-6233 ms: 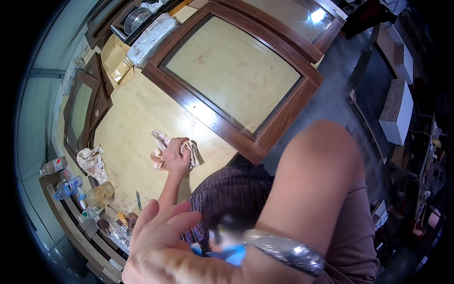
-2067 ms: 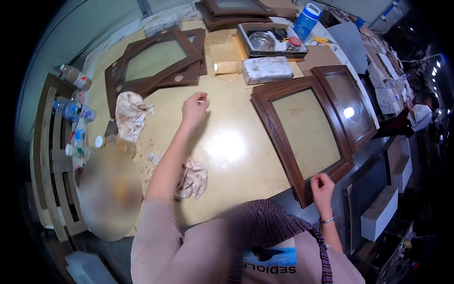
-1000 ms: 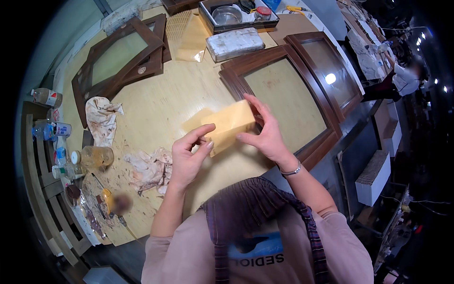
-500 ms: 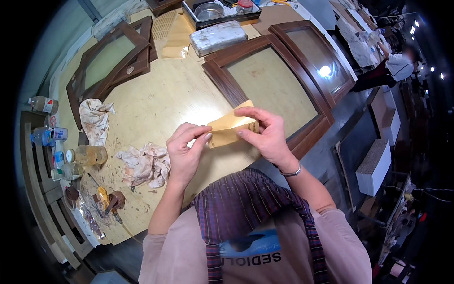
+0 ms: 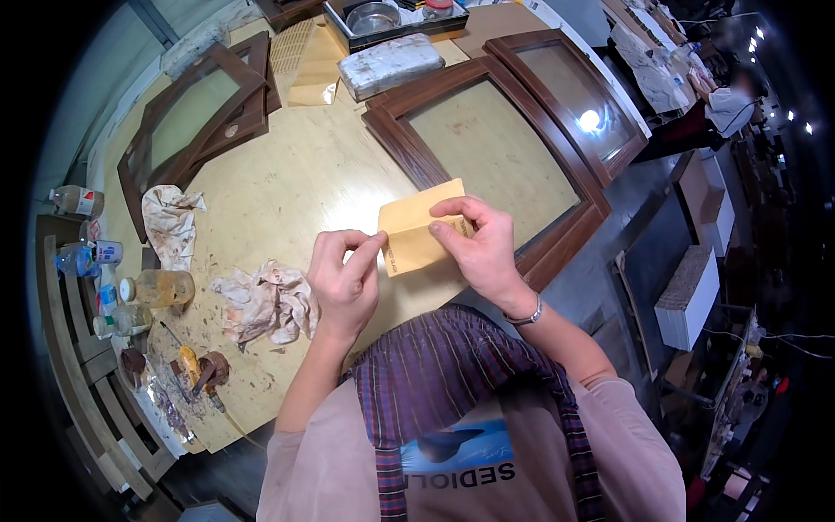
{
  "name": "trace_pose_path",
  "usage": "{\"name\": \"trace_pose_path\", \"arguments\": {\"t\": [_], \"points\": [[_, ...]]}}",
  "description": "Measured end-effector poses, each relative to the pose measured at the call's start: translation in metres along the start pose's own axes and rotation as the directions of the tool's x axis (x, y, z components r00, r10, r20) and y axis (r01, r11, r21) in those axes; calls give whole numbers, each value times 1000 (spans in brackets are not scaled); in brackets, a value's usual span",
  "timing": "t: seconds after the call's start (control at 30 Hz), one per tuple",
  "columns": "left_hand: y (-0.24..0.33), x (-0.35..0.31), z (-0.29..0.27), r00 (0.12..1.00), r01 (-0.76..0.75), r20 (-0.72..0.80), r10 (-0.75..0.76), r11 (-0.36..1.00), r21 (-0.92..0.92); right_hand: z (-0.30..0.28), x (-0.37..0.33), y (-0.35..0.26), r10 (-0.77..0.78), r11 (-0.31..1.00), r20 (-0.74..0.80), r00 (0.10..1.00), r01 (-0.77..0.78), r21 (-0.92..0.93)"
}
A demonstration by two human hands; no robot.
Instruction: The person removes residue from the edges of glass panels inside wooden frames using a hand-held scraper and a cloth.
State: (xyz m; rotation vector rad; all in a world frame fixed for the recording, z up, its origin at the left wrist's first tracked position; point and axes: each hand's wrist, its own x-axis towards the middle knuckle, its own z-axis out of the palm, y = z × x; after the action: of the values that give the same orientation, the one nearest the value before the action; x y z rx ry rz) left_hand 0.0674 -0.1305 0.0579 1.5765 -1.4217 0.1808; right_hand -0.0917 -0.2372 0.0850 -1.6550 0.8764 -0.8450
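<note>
Between my two hands, above the table's near part, is a folded piece of yellow-tan sandpaper (image 5: 419, 248), creased across its middle with dark print along its edges. My left hand (image 5: 344, 278) pinches its left edge at the crease between thumb and fingertip. On the other side my right hand (image 5: 483, 244) is closed on the right part, thumb and index finger bent over the paper. Just beyond the hands lies a brown wooden frame with a glass panel (image 5: 487, 139). A crumpled stained rag (image 5: 268, 300) rests left of my left hand.
A second glazed frame (image 5: 574, 96) lies at the far right, more frames (image 5: 191, 113) at the far left. A white wrapped block (image 5: 391, 67) and a black tray (image 5: 396, 35) stand at the back. Jars (image 5: 161, 289) and a yellow-handled tool (image 5: 189, 361) are left. A person (image 5: 726, 111) stands far right.
The sandpaper has opened out flatter and now faces up more. My left fingers have curled in more tightly, and my right hand has shifted slightly left along the paper.
</note>
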Motion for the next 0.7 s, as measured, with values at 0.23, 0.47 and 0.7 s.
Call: {"name": "trace_pose_path", "arguments": {"t": [0.23,0.47,0.7], "points": [[6,-3,-11,995,41,98,-32,995,-88,-1,3,3,38,999,-9,999,-38,33],[11,0,-19,922,371,271,-275,824,-428,-19,12,8,100,994,-93,991,-95,56],[5,6,8,657,705,582,-479,118,-699,-86,-2,17,235,957,-218,947,-186,225]]}}
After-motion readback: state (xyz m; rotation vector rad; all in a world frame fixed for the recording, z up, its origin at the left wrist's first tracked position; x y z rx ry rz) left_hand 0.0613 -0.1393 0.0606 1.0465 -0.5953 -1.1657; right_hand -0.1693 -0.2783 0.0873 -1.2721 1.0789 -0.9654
